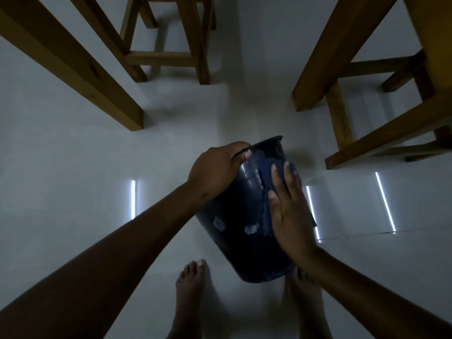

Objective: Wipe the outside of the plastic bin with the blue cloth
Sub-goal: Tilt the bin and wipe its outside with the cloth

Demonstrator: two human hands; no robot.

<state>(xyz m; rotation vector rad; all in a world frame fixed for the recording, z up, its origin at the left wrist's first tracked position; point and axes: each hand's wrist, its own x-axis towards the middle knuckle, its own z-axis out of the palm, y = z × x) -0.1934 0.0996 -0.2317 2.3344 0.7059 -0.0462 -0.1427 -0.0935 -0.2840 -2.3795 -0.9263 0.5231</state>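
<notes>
A dark blue plastic bin (241,231) is held tilted above the floor, its rim pointing away from me and its base toward my feet. My left hand (215,167) grips the rim at the bin's upper left. A blue cloth (265,172) lies flat against the bin's outer wall. My right hand (288,211) presses on the cloth with fingers spread flat. Pale smudges show on the bin's side to the left of the cloth.
Wooden table legs (80,69) stand to the left, a wooden stool (168,57) ahead, and another wooden stool or chair frame (381,133) to the right. My bare feet (188,289) stand on the glossy white tiled floor (73,192) below the bin.
</notes>
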